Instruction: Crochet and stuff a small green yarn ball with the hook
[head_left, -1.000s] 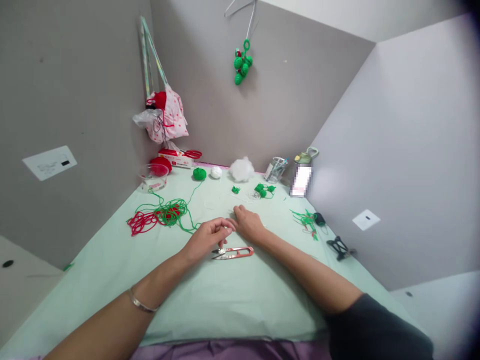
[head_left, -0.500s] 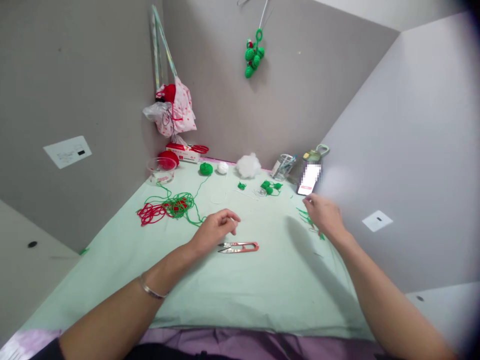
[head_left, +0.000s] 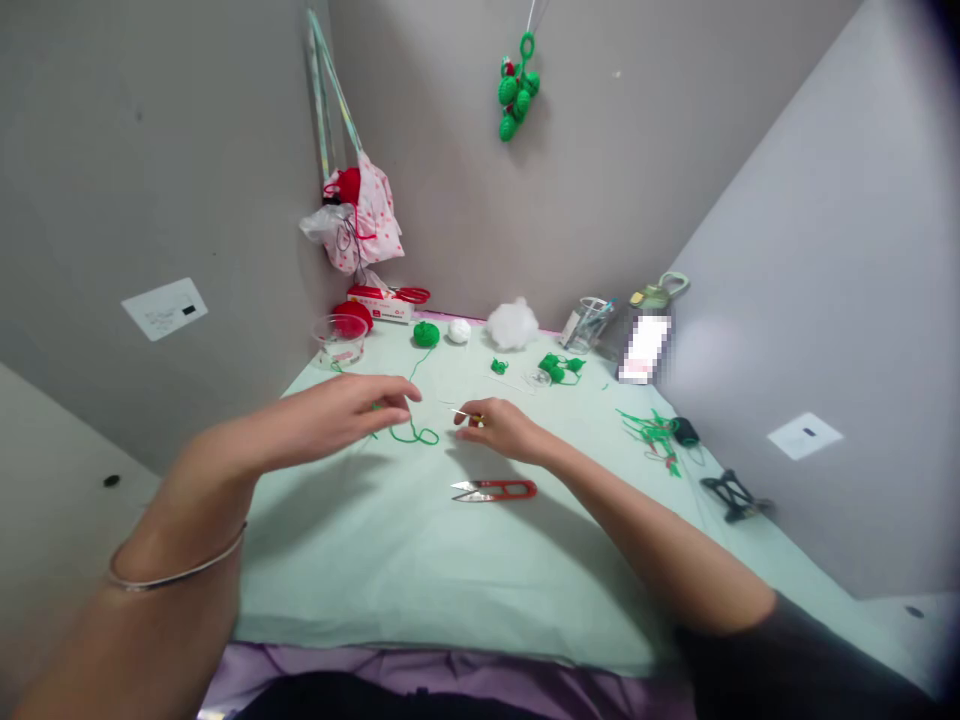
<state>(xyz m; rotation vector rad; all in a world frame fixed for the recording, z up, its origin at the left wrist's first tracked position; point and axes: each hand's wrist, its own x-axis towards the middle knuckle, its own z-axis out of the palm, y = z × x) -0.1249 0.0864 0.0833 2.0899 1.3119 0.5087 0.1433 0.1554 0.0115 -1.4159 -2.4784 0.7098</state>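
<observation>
My left hand (head_left: 352,415) hovers over the loose yarn with fingers stretched out and thumb apart, and nothing shows between them. Below its fingertips lies a loop of green yarn (head_left: 420,437), its strand leading up to a green yarn ball (head_left: 426,334). My right hand (head_left: 502,428) is closed on a thin metal crochet hook (head_left: 466,413) with a yellowish part near the fingers; the tip points left towards my left hand. Red-handled thread snips (head_left: 495,490) rest on the cloth just below my right hand. My left forearm and hand hide most of the yarn tangle.
At the back stand a clear tub (head_left: 341,340), a white ball (head_left: 459,331), white stuffing (head_left: 513,325), green crocheted pieces (head_left: 559,368), a cup of tools (head_left: 587,325) and a phone (head_left: 645,350). Green yarn scraps (head_left: 654,432) and a black stand (head_left: 735,495) lie right.
My right hand has come from the scraps at the right to the middle, now with a crochet hook in it. My left hand has shifted left and up over the yarn.
</observation>
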